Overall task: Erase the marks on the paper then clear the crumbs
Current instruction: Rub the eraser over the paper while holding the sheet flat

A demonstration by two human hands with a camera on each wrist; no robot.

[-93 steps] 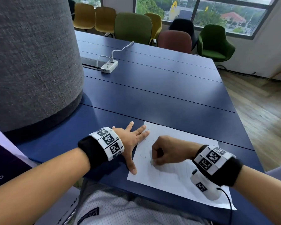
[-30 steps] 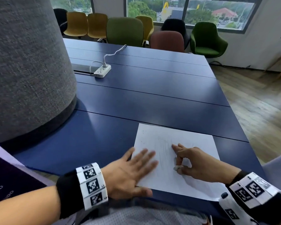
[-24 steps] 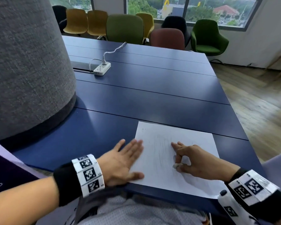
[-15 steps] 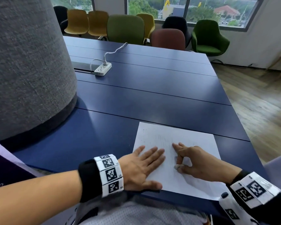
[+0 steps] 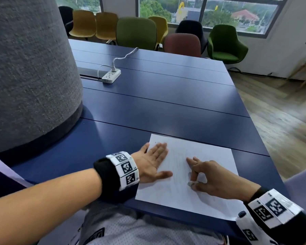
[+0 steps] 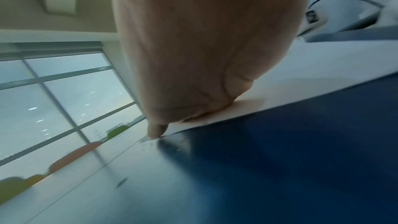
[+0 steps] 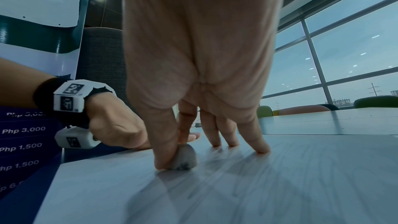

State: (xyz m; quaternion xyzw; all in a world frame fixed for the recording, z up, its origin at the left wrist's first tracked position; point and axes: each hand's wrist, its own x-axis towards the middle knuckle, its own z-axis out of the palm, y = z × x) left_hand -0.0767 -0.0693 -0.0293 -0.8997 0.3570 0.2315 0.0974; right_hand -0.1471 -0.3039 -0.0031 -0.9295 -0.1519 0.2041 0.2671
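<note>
A white sheet of paper [image 5: 207, 152] with faint pencil streaks lies near the front edge of the dark blue table [image 5: 166, 106]. My left hand [image 5: 154, 163] lies flat with straight fingers on the sheet's left part, near its far left corner. My right hand [image 5: 210, 177] pinches a small whitish eraser [image 5: 190, 183] between thumb and forefinger and holds it against the sheet; the other fingertips touch the paper. In the right wrist view the eraser [image 7: 185, 159] has a smudged grey tip pressed on the paper [image 7: 280, 176]. A few dark crumbs lie on the table by the paper's corner [image 6: 150, 143].
A big grey felt-covered column [image 5: 28, 68] stands on the left of the table. A white power strip [image 5: 111, 76] with a cable lies farther back. Several coloured chairs [image 5: 136, 32] line the far edge. The table's right edge drops to a wooden floor [image 5: 281, 112].
My left hand swept back and forth over the paper's left part and now lies farther up near its far left corner. My right hand still holds the eraser at mid-sheet.
</note>
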